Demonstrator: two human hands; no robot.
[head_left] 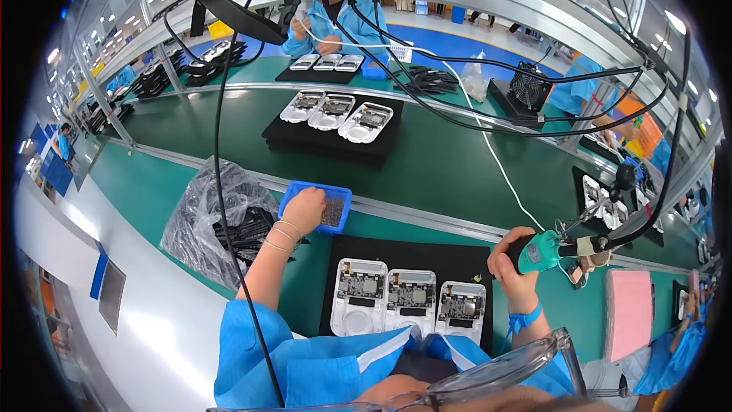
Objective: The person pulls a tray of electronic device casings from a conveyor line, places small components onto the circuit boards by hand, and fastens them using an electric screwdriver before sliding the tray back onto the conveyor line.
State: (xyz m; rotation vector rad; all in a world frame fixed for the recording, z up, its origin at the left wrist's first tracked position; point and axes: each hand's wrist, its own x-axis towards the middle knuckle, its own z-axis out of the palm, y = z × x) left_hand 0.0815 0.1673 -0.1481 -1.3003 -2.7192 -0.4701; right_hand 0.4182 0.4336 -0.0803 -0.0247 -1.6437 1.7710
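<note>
My left hand (306, 210) dips into a small blue tray (347, 217) of tiny dark parts that look like screws (332, 212). Its fingers are curled together, and whatever they pinch is hidden. In my right hand (512, 265) is a green and black electric screwdriver (540, 252), held up to the right of the work mat. Three white device housings, at left (358, 297), middle (410, 301) and right (461, 311), lie in a row on a black foam mat (412, 252) before me. Each carries an exposed circuit board.
Left of the tray, a clear plastic bag (206, 214) holds black strip-like parts (255, 233). Beyond the rail, three more housings (332, 112) rest on stacked black mats. A pink foam stack (629, 314) stands right. Black cables (221, 145) hang across the view. Co-workers (335, 27) sit opposite.
</note>
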